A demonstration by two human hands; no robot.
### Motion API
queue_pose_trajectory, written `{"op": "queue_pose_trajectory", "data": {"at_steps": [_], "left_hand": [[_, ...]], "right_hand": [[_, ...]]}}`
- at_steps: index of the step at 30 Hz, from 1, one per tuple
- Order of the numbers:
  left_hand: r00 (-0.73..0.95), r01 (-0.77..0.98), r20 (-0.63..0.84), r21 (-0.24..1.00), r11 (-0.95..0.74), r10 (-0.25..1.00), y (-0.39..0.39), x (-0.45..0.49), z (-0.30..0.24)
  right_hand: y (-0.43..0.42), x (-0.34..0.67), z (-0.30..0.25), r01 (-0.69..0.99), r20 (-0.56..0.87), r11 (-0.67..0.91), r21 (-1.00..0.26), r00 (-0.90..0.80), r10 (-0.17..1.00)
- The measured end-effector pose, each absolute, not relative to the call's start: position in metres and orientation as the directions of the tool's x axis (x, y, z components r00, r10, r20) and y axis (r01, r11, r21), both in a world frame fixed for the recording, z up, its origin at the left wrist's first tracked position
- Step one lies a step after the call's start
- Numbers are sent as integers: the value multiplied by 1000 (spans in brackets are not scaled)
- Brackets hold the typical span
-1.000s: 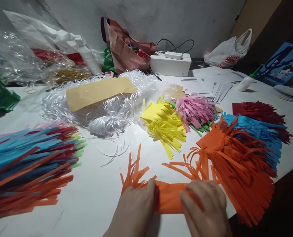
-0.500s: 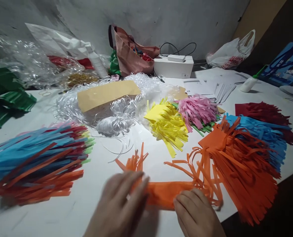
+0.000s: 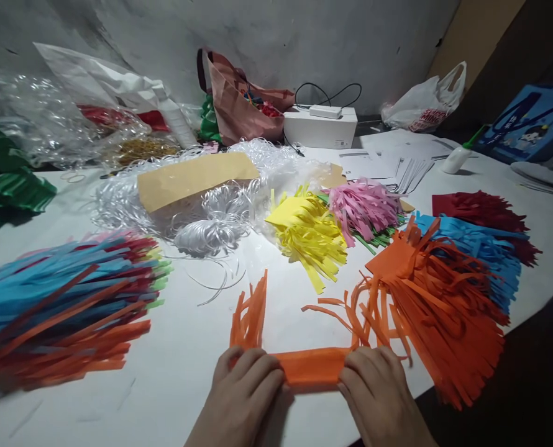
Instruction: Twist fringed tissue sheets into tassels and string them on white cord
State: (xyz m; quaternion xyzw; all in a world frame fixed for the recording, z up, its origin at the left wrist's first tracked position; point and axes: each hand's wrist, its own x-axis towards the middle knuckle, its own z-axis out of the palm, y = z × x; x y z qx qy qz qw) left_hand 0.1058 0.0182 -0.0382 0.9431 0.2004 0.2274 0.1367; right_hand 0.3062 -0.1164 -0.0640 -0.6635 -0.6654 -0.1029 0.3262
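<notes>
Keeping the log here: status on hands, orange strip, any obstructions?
Left hand, right hand curled over opposite ends of the orange strip. Middle stretch exposed between them. Orange fringed pile crowds the right side; nothing seen covering the middle.

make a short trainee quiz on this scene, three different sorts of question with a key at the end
1. True or false: the left hand and the right hand both touch the orange strip.

2. Which of these lies nearest the yellow bundle?
A) the dark red bundle
B) the pink bundle
C) the blue bundle

3. Fill in the colour: the white bottle toward the back right has a ____ tip.

Key: 1 true; 2 B; 3 green.
</notes>
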Motion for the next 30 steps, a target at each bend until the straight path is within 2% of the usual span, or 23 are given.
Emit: {"op": "queue_pose_trajectory", "data": {"at_steps": [2,8,11,13,15,18,21,23,26,28,30], "left_hand": [[815,392,313,323,-861,488,19,107,-34],[786,534,223,225,-815,577,24,122,-27],[785,568,160,199,-798,599,27,127,-28],[792,572,135,182,-800,596,28,129,-28],[794,568,133,185,-802,593,29,130,-30],[784,565,152,229,-793,602,30,130,-30],[773,567,183,232,-790,608,31,127,-26],[781,515,270,232,-825,564,29,125,-23],[797,348,426,256,-902,428,24,121,-22],[808,256,477,242,-936,345,20,121,-27],[821,217,485,224,-950,302,17,121,-33]], "right_hand": [[-112,306,-62,952,535,41,-304,135,834],[-92,308,-53,980,449,-91,-179,163,879],[-89,309,-49,967,420,-122,-226,210,883],[-90,310,-46,955,459,-148,-256,255,851],[-91,309,-45,955,529,-107,-277,244,813],[-91,303,-48,961,626,124,-247,60,778],[-91,297,-56,943,608,259,-207,-83,790],[-90,296,-57,939,571,257,-227,-85,816],[-89,297,-53,909,555,252,-333,-26,831],[-89,296,-48,879,541,271,-392,-19,841],[-89,293,-47,885,518,290,-365,-66,853]]}}
